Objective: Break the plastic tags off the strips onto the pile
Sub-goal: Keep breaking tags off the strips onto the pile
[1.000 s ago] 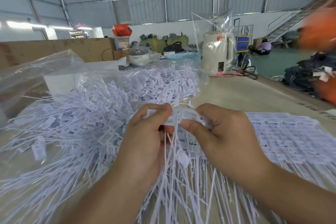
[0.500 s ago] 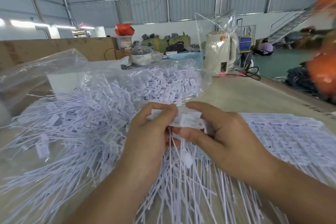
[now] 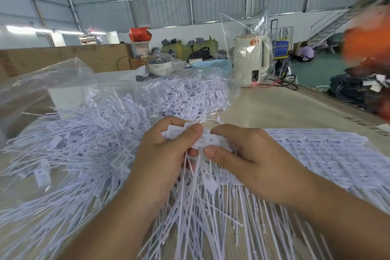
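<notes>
Both hands hold one white strip of plastic tags [image 3: 207,140] above the table's middle. My left hand [image 3: 166,154] pinches its left end between thumb and curled fingers. My right hand [image 3: 242,154] pinches the right part, thumb underneath. Long thin tails hang down from the strip between my wrists. A big pile of loose white tags [image 3: 84,143] spreads to the left and below my hands. Flat stacked strips [image 3: 327,154] lie to the right of my right hand.
A clear plastic bag [image 3: 52,82] holds more tags behind the pile. At the back stand a cream kettle [image 3: 251,61] in a bag, a blue basket [image 3: 213,64] and a cardboard wall [image 3: 63,57]. A blurred orange shape [image 3: 367,36] is at the right edge.
My left thumb has shifted right along the strip toward my right hand, and the strip has tilted a little. Both hands stay in the same place.
</notes>
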`<act>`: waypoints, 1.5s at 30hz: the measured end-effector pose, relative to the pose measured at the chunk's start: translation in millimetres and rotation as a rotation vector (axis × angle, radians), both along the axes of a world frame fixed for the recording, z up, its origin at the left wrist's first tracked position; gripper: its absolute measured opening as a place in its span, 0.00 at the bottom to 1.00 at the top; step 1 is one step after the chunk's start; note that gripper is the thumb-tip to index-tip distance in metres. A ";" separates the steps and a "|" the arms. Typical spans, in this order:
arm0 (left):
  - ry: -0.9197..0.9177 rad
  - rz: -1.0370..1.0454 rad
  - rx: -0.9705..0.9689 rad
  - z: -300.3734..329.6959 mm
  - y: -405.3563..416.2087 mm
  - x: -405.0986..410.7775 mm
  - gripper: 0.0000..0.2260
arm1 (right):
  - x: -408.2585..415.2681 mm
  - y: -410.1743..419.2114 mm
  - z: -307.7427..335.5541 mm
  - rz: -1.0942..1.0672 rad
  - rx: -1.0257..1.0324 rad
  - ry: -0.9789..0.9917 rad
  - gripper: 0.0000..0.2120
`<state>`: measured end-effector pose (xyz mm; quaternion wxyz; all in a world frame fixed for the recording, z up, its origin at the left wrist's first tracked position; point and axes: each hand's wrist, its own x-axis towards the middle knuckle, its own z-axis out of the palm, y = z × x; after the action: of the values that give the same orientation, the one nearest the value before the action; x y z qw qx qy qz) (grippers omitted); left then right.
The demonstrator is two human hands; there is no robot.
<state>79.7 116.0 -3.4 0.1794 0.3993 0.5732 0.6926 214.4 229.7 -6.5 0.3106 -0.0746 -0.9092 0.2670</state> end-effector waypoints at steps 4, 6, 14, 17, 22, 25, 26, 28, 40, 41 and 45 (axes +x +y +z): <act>-0.110 -0.015 -0.015 1.4 -1.3 2.3 0.08 | 3.9 5.5 2.9 0.013 -0.017 -0.032 0.15; -0.186 -0.035 -0.003 1.7 1.3 5.7 0.05 | 3.4 4.1 3.3 -0.005 -0.006 0.009 0.17; -0.460 -0.077 0.048 -0.4 6.2 9.5 0.04 | -6.2 -17.6 -5.2 -0.081 -0.069 0.243 0.17; -0.561 -0.129 0.018 -1.5 4.4 11.4 0.06 | -5.3 -11.0 -1.8 -0.166 -0.170 0.387 0.21; -0.503 -0.052 0.065 0.6 5.5 11.5 0.05 | 7.6 1.7 6.1 -0.039 -0.187 0.326 0.17; -0.283 0.002 0.055 -1.8 2.8 11.4 0.03 | 0.5 -5.4 -3.4 0.063 -0.098 0.149 0.24; -0.189 0.001 0.039 -2.6 1.4 12.7 0.03 | -2.6 -5.5 -6.4 0.068 -0.076 0.097 0.28; -0.017 -0.004 -0.008 -2.4 -0.9 16.1 0.04 | -4.6 -4.1 -9.8 0.061 -0.057 0.010 0.31; -0.025 -0.118 -0.089 1.2 -1.7 7.9 0.09 | -3.1 -4.7 -5.7 0.018 -0.016 -0.104 0.29; -0.030 -0.109 -0.068 2.0 -1.7 6.1 0.08 | -2.1 -4.1 -3.8 0.026 -0.046 -0.106 0.27; -0.014 -0.095 -0.082 2.7 -3.6 -1.6 0.07 | 4.4 1.8 -0.1 0.026 -0.080 -0.139 0.15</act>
<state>78.2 112.4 -0.7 0.2322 0.4136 0.5803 0.6621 218.7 231.4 -6.6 0.2399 -0.0933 -0.9182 0.3012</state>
